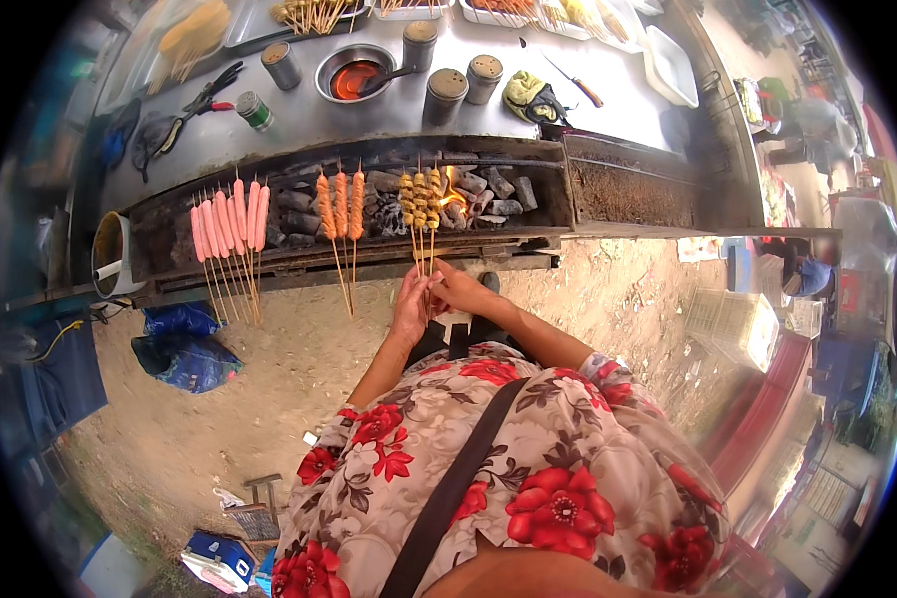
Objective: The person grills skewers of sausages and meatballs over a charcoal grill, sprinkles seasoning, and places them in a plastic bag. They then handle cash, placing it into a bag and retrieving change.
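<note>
My left hand [411, 295] and my right hand [462, 287] meet at the front of a charcoal grill [299, 258]. Both grip the lower ends of the bamboo sticks of three skewers of folded, yellow-brown food [419, 198]. That food lies over the coals, and a flame [454, 193] licks up just to its right. Left of it rest three browned sausage skewers [341, 203], their sticks jutting over the grill's front edge. Farther left lie several pale pink sausage skewers [229, 218], close together. My fingers partly hide the held sticks.
Beyond the grill, a metal table carries a bowl of red sauce [353, 81] with a dark brush or ladle, several shaker tins [445, 96], a cloth [527, 96], a knife [579, 84], tongs [208, 97] and trays of skewers [411, 9]. A blue bag [187, 362] lies on the ground.
</note>
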A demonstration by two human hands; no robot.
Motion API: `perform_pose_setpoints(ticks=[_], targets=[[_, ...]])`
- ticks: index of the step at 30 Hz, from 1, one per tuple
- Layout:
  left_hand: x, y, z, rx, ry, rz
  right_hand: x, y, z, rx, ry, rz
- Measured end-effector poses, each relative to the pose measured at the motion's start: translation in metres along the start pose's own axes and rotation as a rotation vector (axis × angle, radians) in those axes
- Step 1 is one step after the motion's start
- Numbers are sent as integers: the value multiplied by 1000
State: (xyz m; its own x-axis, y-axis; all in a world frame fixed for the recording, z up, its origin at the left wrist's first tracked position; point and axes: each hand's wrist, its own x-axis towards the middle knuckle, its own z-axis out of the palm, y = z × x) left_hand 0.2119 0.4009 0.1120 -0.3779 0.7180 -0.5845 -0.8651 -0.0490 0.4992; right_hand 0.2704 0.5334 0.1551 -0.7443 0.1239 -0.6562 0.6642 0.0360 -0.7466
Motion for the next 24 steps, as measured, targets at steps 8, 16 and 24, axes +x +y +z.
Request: perform_pose_setpoints(ticks=[8,16,24], targets=[[2,7,9,98,-3,67,2,-162,-143,-400,79,-334],[-30,7,23,205,119,160,213,-327,-124,-984,346,-832],[-68,-21,32,54,253,222,349,-362,-64,-1232,444,-674]])
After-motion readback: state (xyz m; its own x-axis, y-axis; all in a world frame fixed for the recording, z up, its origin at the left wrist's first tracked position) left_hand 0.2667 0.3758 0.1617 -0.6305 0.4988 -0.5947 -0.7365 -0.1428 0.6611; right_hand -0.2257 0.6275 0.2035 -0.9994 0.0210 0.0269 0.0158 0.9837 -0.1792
